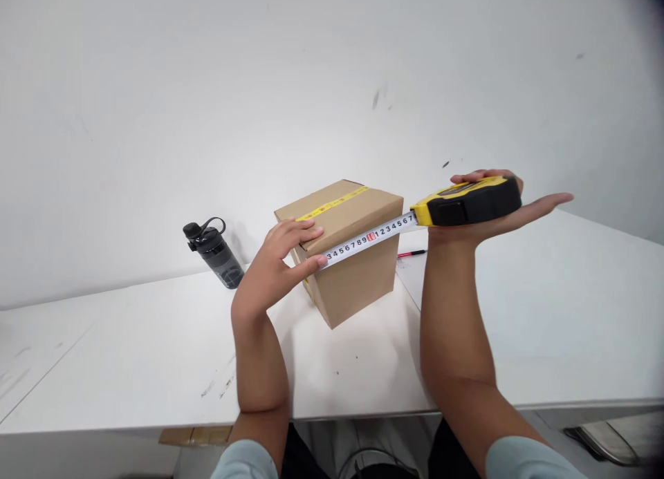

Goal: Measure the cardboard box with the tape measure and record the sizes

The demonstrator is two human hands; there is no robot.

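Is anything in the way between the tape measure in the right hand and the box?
Nothing visible. The blade runs from the tape measure in the right hand along the near side of the box to the left hand. The dark bottle, left of the box, and the pen, right of it, are off that line.

Box [360, 282] of matt, smooth cardboard, crossed by glossy plastic tape [333, 205]; tape measure [469, 201] with a matt plastic case [490, 206] and a smooth blade [369, 238] of metallic look; bottle [216, 254] of glossy, see-through plastic; smooth, scuffed table [166, 354]; matt wall [259, 85] with dark smudges; cloth sleeves [249, 459].
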